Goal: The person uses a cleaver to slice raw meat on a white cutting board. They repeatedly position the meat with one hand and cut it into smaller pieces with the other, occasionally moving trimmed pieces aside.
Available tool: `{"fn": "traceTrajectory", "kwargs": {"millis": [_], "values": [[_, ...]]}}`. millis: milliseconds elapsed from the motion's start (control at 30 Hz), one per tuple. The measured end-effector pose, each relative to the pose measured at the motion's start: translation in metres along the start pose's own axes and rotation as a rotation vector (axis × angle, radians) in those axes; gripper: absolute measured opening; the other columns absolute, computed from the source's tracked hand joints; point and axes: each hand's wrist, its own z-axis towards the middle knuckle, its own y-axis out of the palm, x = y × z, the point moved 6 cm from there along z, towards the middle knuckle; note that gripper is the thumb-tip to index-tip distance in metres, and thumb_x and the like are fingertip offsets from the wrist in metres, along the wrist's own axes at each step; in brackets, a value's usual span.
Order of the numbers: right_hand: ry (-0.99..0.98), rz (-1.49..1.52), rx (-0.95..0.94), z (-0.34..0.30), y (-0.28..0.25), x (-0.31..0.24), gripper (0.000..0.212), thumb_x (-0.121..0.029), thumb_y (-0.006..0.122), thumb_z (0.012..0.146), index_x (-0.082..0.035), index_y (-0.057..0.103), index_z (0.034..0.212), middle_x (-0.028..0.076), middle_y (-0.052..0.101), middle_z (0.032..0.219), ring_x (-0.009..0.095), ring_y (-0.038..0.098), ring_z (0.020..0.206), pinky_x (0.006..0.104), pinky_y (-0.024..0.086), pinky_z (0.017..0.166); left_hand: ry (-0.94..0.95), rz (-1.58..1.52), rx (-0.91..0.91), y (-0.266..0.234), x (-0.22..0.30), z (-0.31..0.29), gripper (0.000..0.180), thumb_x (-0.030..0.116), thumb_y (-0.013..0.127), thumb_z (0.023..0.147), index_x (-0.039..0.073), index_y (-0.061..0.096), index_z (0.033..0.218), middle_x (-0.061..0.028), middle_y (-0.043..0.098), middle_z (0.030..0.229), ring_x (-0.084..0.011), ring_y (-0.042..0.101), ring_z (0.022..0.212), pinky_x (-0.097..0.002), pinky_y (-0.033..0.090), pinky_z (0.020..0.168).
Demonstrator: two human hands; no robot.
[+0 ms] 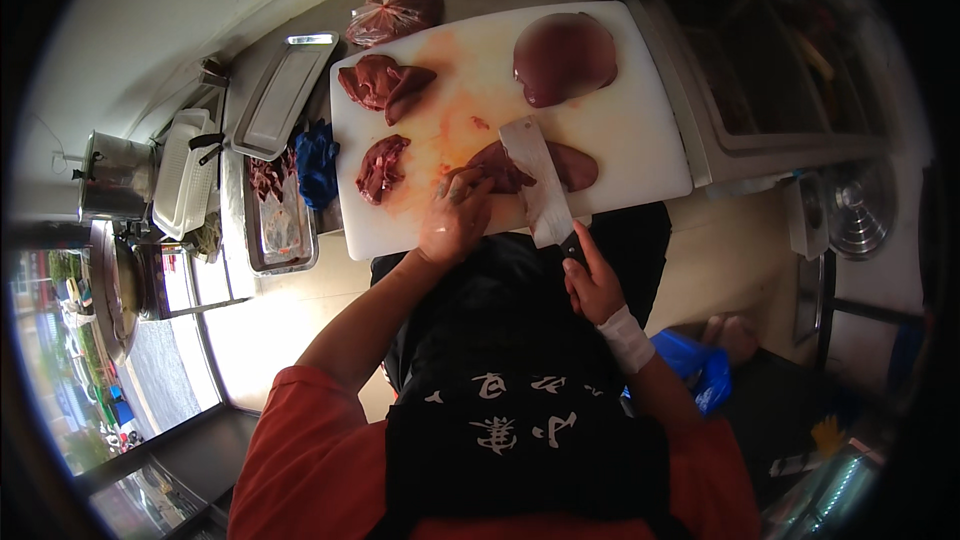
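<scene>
Your right hand [597,285] grips a cleaver [541,185] across the meat [576,169]; your left hand [455,222] holds that meat down nearby.

Left hand [455,218] on dark red meat [577,168], right hand [594,285] around a cleaver [540,182], white cutting board [645,130] beneath.

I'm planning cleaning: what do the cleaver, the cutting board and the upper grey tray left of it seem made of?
Cleaver: probably steel, going by its streaky grey shine; its dark handle may be plastic or wood.
Cutting board: likely plastic, matte white, with no wood grain showing.
Tray: apparently metal, perhaps stainless steel, dull grey with a bright glint along its far end.
</scene>
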Motion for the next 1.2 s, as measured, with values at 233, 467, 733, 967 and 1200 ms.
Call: {"fn": "traceTrajectory", "kwargs": {"millis": [233,467,733,967,1200], "values": [[-0.025,-0.020,-0.010,0.041,0.005,-0.010,0.067,-0.018,0.051,0.110,-0.019,0.022,0.170,0.001,0.054,0.072,0.008,0.047,0.050,0.0269,0.045,0.048,0.012,-0.030,0.049,-0.004,0.001,0.001,0.039,0.005,0.071,0.088,-0.003,0.069,0.126,-0.0196,0.063,0.129,-0.0418,0.059,0.121,-0.0494,0.051,0.103],[0.029,-0.099,0.003,-0.003,0.001,0.000,0.067,-0.016,0.051,0.109,-0.019,0.023,0.170,0.001,0.055,0.072,0.009,0.048,0.051,0.0268,0.045,0.048,-0.019,-0.086,0.094,-0.006,-0.003,-0.002,0.038,0.004,0.072,0.087,-0.004,0.069,0.124,-0.0202,0.065,0.128,-0.0418,0.061,0.120,-0.0488,0.051,0.104],[-0.050,-0.053,-0.014,0.047,0.012,-0.011,0.066,-0.014,0.051,0.109,-0.019,0.024,0.170,0.001,0.054,0.071,0.009,0.048,0.050,0.0265,0.044,0.048,-0.010,-0.067,0.088,-0.004,-0.002,-0.003,0.040,0.003,0.073,0.085,-0.004,0.069,0.124,-0.0199,0.065,0.128,-0.0421,0.060,0.122,-0.0490,0.051,0.105],[0.013,-0.070,-0.036,0.001,0.011,-0.002,0.067,-0.014,0.050,0.109,-0.021,0.023,0.170,-0.001,0.052,0.072,0.007,0.046,0.052,0.0260,0.044,0.049,-0.012,-0.052,0.077,-0.004,-0.004,-0.003,0.041,0.007,0.072,0.085,-0.004,0.069,0.125,-0.0190,0.065,0.130,-0.0392,0.060,0.124,-0.0474,0.051,0.106],[0.007,-0.020,-0.062,0.038,0.024,-0.005,0.068,-0.019,0.055,0.109,-0.021,0.024,0.170,-0.001,0.052,0.070,0.008,0.046,0.052,0.0263,0.045,0.051,-0.006,-0.031,0.087,-0.002,-0.003,-0.002,0.039,0.005,0.072,0.084,-0.004,0.069,0.122,-0.0186,0.065,0.128,-0.0393,0.061,0.124,-0.0470,0.053,0.104]]}}
